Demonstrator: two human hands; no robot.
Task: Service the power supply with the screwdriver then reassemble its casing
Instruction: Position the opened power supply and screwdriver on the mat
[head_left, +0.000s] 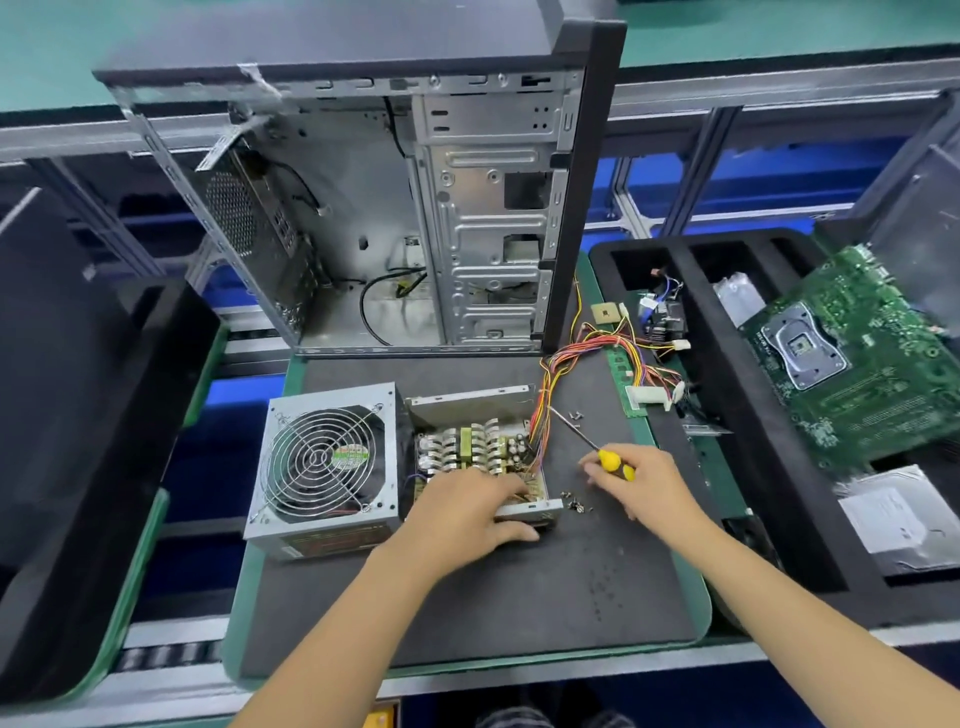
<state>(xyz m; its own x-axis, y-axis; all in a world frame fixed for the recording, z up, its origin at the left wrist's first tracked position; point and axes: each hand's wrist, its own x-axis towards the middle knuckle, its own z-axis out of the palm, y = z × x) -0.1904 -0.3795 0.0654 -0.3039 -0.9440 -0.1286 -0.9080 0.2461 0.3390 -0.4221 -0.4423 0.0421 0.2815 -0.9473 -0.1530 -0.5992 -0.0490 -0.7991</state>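
The opened power supply (467, 441) lies on the dark mat (467, 597), its circuit board and coils exposed. Its cover with the round fan grille (322, 462) stands just to the left. My left hand (467, 512) rests on the near edge of the open unit, fingers over the board and thumb under the front wall. My right hand (641, 480) grips a yellow-handled screwdriver (597, 449), whose shaft points up-left toward the coloured wire bundle (566, 364). Several loose screws (575, 504) lie between the hands.
An empty computer tower case (415, 208) stands open behind the mat. A black foam tray (727, 415) on the right holds a green motherboard (857, 358), a drive (893, 514) and small parts. More screws (575, 415) lie near the screwdriver tip. Another black tray (78, 415) sits left.
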